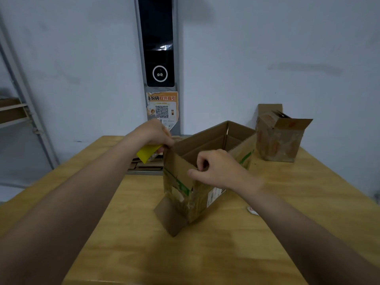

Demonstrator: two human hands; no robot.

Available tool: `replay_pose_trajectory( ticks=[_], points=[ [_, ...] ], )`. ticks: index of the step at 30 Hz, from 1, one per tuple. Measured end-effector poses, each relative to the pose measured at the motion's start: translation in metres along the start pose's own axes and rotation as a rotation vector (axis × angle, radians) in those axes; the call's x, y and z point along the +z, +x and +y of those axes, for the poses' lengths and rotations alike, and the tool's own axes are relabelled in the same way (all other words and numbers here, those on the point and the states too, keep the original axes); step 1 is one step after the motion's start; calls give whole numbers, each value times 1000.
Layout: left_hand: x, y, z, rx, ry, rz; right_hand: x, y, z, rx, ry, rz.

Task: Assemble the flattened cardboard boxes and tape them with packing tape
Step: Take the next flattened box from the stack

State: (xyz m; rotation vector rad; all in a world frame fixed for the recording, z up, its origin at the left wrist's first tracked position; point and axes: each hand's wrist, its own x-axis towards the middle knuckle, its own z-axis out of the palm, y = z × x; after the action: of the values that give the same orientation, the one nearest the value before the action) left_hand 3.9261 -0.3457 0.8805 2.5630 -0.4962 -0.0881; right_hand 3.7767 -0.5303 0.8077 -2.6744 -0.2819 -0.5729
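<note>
Nearest you on the wooden table (144, 243), a loose bottom flap (170, 217) splays out from the near corner of the cardboard box (178, 175); that tells you the base is probably not yet closed, so square the walls first and fold the flaps after. A small white-and-red object (252, 210) lies just right of the box, beside your forearm; keep your arm off it.

The box stands upright in the middle of the table with its mouth facing up; its long axis runs from near left to far right, a short end wall towards you. Your right hand (213, 169) pinches the top edge of that near wall, fingers curled over the rim; hold it low and firm so the worn board does not buckle. Your left hand (152, 132) is curled round a yellow tool (147, 153), of a kind I cannot tell, and meets the far-left corner of the rim; draw the two corners apart evenly until the walls stand true, and keep the tool's edge off the board.

Far right, well apart, a second cardboard box (279, 140) stands with its top flaps open.
</note>
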Motion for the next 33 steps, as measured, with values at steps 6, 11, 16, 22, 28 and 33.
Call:
replay_pose_trajectory(
  ticks=[6, 11, 16, 22, 28, 33],
  points=[
    [4, 6, -7, 8, -62, 38, 4, 3, -8, -96, -88, 38],
    [6, 12, -16, -6, -89, 14, 3, 13, -4, -88, -254, -31],
    [27, 19, -20, -29, -86, 26, 18, 19, 10, -110, -370, -245],
    [62, 34, -26, -28, -159, 111, 28, 32, 39, -107, -182, -357],
    [66, 31, -21, 47, -241, 218, 31, 45, 50, -83, -71, -309],
    [57, -11, -17, 149, -376, 135, 34, 49, 60, -26, 10, -257]
  ],
)
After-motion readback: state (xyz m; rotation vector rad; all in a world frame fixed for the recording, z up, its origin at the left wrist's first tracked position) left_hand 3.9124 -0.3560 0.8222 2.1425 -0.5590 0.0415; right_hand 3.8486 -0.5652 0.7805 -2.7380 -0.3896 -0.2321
